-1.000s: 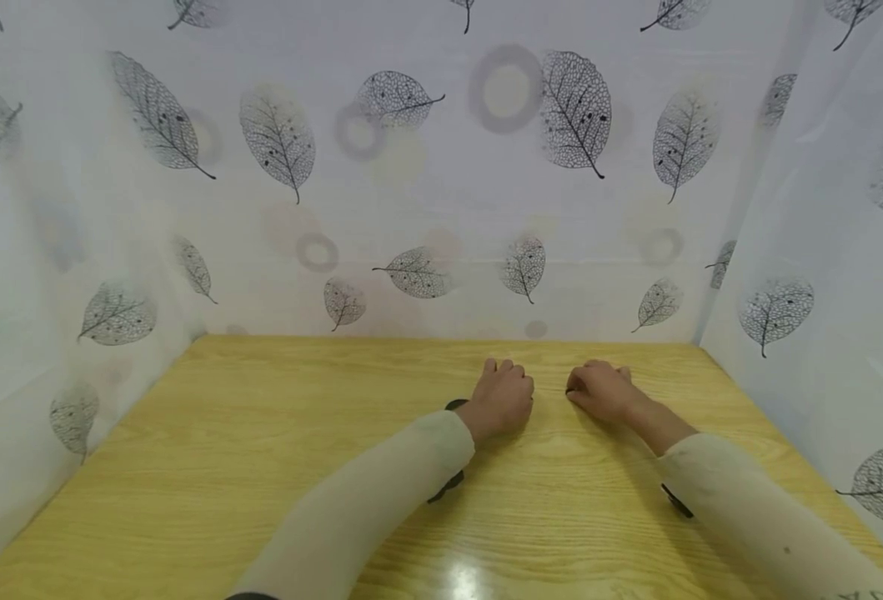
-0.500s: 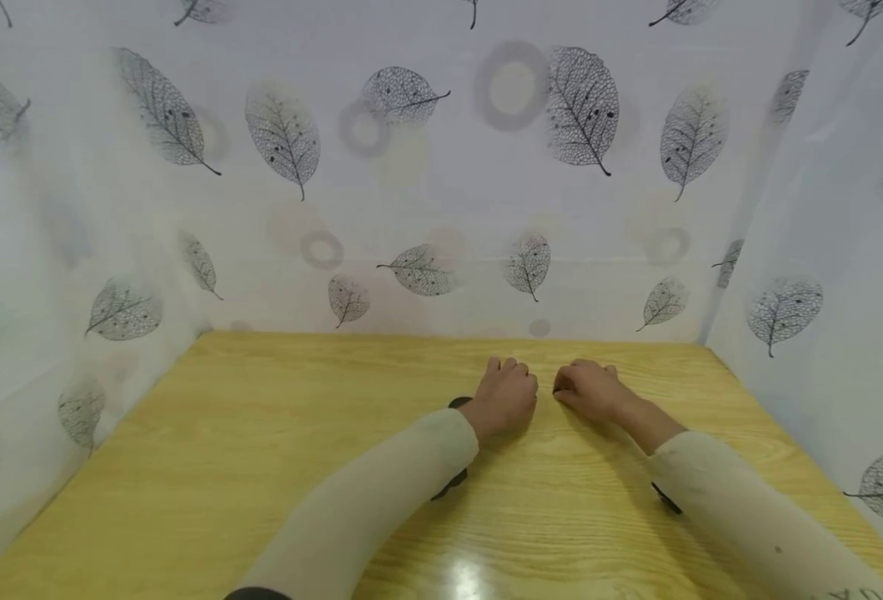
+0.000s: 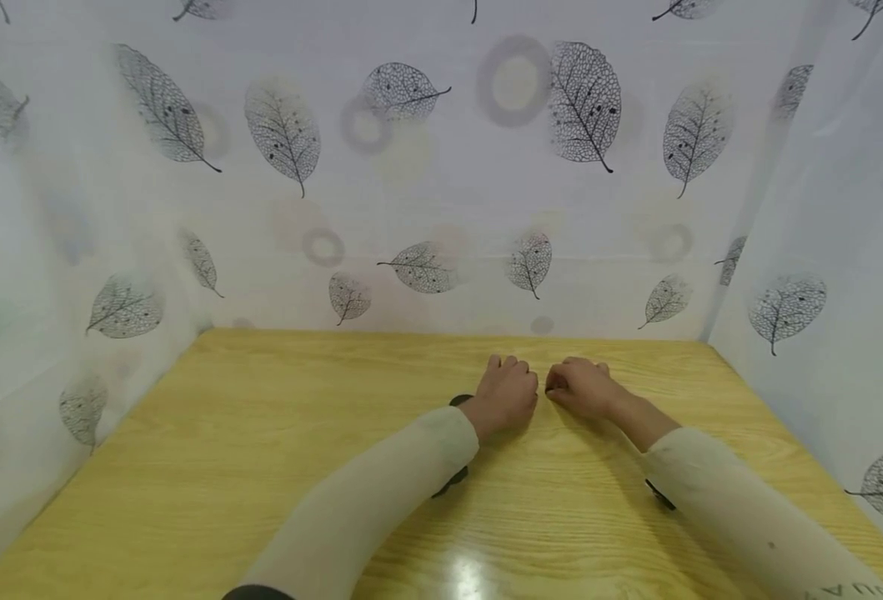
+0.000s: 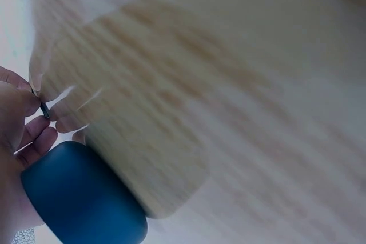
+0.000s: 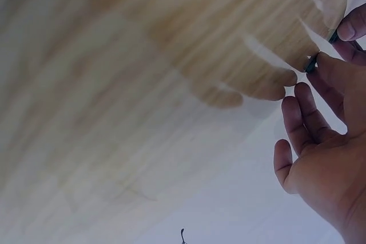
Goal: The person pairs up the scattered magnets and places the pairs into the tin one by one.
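Observation:
In the head view my left hand (image 3: 507,393) and right hand (image 3: 582,388) are close together near the table's far edge, a narrow gap between them. My right thumb and index finger pinch a small dark piece (image 3: 549,390), which looks dark green in the right wrist view (image 5: 310,64). The left hand pinches another small dark green piece (image 4: 44,110) between thumb and finger; the head view hides it behind the hand. Both pieces are thin and mostly covered by fingertips, so their kind cannot be made out. The remaining right fingers are loosely bent.
A glossy wood-grain table (image 3: 261,433) stretches beneath both forearms and reflects the hands. White curtain (image 3: 441,192) with leaf prints encloses its back and sides. Dark wrist gear (image 3: 462,401) shows at the left wrist, and a rounded blue object (image 4: 86,192) fills the left wrist view's lower left.
The right hand has slid left, bringing its dark piece nearly up to the left hand. My left hand has barely moved, and the view has shifted slightly.

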A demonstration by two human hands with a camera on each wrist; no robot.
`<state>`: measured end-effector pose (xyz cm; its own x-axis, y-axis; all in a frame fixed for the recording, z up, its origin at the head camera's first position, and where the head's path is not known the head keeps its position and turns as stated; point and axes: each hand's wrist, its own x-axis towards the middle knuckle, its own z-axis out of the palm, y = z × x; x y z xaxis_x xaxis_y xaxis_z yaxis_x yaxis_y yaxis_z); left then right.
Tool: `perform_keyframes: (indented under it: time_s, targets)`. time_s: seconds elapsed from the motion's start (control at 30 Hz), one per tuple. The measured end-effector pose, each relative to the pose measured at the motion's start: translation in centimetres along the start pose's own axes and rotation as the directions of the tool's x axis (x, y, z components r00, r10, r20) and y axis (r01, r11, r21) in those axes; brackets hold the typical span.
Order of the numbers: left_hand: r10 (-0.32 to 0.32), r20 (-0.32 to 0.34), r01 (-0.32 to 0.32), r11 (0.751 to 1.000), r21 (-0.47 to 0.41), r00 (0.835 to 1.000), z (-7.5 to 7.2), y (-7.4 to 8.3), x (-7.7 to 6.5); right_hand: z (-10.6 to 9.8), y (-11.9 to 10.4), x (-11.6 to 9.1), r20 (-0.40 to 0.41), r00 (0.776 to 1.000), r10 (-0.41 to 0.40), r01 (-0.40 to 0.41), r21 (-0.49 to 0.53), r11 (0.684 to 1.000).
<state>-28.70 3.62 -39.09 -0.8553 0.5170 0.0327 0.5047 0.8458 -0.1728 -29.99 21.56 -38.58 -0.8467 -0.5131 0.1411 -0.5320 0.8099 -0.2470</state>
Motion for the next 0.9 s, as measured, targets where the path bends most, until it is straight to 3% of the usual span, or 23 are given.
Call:
perform_keyframes:
  time_s: [0.9]
  targets:
    - [0.001,-0.026,-0.001,1.000,0.007,1.000,0.0,0.0,-0.3,0.6,-1.2,0.5,-0.027,0.999,-0.041,0.041,-0.007,0.999]
